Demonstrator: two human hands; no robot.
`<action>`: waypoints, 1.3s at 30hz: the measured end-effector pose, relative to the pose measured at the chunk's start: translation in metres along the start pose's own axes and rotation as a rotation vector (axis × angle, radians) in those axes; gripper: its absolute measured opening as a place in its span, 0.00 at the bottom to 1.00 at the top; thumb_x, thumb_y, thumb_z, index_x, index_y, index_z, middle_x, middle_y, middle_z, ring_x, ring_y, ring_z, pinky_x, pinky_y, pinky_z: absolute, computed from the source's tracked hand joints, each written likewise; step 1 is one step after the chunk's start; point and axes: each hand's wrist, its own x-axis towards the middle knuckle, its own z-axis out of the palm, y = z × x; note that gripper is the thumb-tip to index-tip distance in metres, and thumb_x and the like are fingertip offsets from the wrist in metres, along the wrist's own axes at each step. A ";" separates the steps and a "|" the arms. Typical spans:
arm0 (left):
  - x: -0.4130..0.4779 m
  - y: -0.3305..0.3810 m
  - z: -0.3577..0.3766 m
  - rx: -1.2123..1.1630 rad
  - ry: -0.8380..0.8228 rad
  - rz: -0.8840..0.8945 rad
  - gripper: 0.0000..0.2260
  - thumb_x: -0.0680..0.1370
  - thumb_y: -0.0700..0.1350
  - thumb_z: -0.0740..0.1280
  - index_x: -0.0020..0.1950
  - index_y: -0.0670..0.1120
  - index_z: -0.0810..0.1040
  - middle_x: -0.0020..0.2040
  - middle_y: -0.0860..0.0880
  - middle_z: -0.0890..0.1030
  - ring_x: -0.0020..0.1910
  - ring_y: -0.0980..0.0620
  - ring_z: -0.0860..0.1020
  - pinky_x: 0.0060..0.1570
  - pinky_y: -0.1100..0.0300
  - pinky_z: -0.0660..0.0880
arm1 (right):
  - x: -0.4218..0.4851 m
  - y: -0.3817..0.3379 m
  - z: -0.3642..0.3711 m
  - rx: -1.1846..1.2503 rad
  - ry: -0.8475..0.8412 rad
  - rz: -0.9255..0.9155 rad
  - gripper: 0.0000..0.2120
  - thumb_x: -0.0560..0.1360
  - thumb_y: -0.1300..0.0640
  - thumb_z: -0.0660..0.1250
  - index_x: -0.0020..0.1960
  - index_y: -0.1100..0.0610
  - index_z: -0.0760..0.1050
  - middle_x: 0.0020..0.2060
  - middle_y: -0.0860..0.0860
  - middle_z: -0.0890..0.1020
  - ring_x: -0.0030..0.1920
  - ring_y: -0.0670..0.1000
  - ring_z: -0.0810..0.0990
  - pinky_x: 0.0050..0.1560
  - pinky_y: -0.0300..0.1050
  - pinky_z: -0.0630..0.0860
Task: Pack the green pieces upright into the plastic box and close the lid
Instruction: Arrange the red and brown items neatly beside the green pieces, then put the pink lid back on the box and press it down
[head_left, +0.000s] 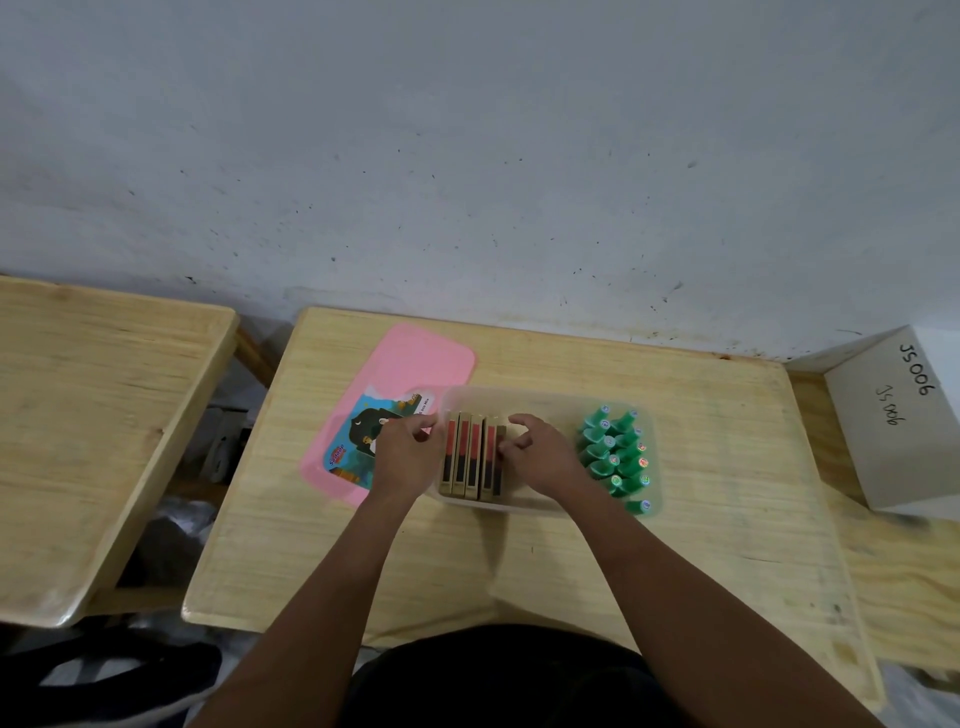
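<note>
A clear plastic box (524, 397) stands in the middle of the wooden table. Several green pieces (615, 454) with coloured tips stand upright in its right end. Several flat tan and red boxes (470, 457) stand on edge in its left part. My left hand (405, 454) rests against the box's left wall, fingers curled at the outermost flat box. My right hand (540, 457) is inside the box, fingers pressing on the rightmost flat box. The pink lid (410, 364) lies flat on the table, left of the box, partly under my left hand.
A white cardboard carton (904, 426) marked JS006 sits at the table's right edge. A second wooden table (93, 415) stands to the left across a gap. A grey wall (467, 156) runs right behind the table.
</note>
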 end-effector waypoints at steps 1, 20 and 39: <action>0.000 0.000 0.000 -0.003 0.000 -0.002 0.11 0.78 0.43 0.65 0.56 0.38 0.80 0.39 0.49 0.79 0.32 0.59 0.76 0.33 0.66 0.72 | -0.001 -0.001 0.000 0.004 -0.001 0.006 0.23 0.76 0.52 0.68 0.70 0.49 0.69 0.47 0.47 0.83 0.50 0.49 0.80 0.56 0.49 0.76; 0.047 -0.073 -0.021 0.566 0.138 -0.319 0.33 0.72 0.60 0.67 0.70 0.45 0.62 0.65 0.37 0.67 0.65 0.38 0.65 0.61 0.44 0.68 | -0.004 -0.003 -0.045 -0.592 0.252 -0.179 0.24 0.78 0.45 0.60 0.73 0.48 0.65 0.69 0.51 0.72 0.70 0.53 0.67 0.72 0.53 0.56; 0.080 -0.062 -0.039 0.476 -0.034 -0.556 0.44 0.63 0.53 0.78 0.68 0.39 0.57 0.70 0.38 0.57 0.70 0.38 0.57 0.68 0.42 0.61 | 0.010 -0.006 -0.045 -0.382 0.386 -0.191 0.14 0.80 0.57 0.61 0.60 0.49 0.80 0.54 0.51 0.84 0.53 0.55 0.79 0.56 0.48 0.72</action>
